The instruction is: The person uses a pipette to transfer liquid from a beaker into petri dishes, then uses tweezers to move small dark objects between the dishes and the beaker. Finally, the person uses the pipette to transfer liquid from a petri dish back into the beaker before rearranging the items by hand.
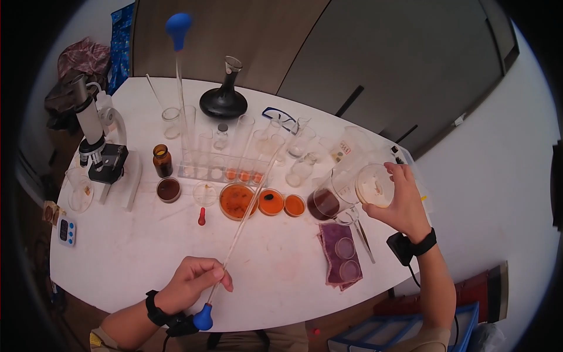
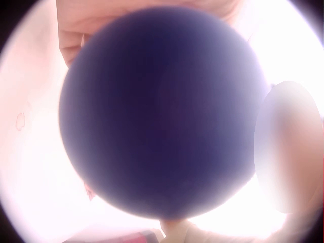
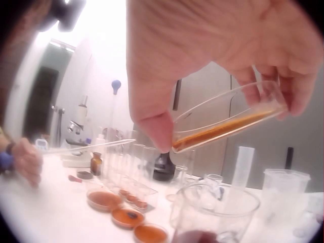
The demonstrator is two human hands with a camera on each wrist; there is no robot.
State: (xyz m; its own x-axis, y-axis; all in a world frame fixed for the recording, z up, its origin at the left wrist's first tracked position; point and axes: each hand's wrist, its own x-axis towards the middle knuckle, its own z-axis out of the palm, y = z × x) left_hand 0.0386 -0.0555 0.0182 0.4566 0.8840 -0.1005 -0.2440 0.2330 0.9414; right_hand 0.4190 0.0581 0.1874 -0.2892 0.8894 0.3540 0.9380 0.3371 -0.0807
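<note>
My left hand point(image 1: 196, 283) pinches a long glass pipette point(image 1: 239, 232) with a blue bulb point(image 1: 203, 317) at its lower end; the bulb point(image 2: 162, 111) fills most of the left wrist view. My right hand point(image 1: 404, 202) grips a round clear dish point(image 1: 375, 185) by its rim. In the right wrist view that dish point(image 3: 228, 124) is tilted, with a thin layer of orange liquid along its lower side, above a glass beaker point(image 3: 217, 207). Dark red liquid point(image 1: 324, 204) lies in the beaker, which looks tilted in the head view.
Orange-filled dishes point(image 1: 238, 202) stand mid-table before a tube rack point(image 1: 223, 175). A microscope point(image 1: 105, 146), brown bottle point(image 1: 162, 161) and timer point(image 1: 67, 230) are left. A purple cloth point(image 1: 340, 256) with two small dishes and tweezers point(image 1: 366, 242) lie right; a dark flask point(image 1: 223, 102) stands behind.
</note>
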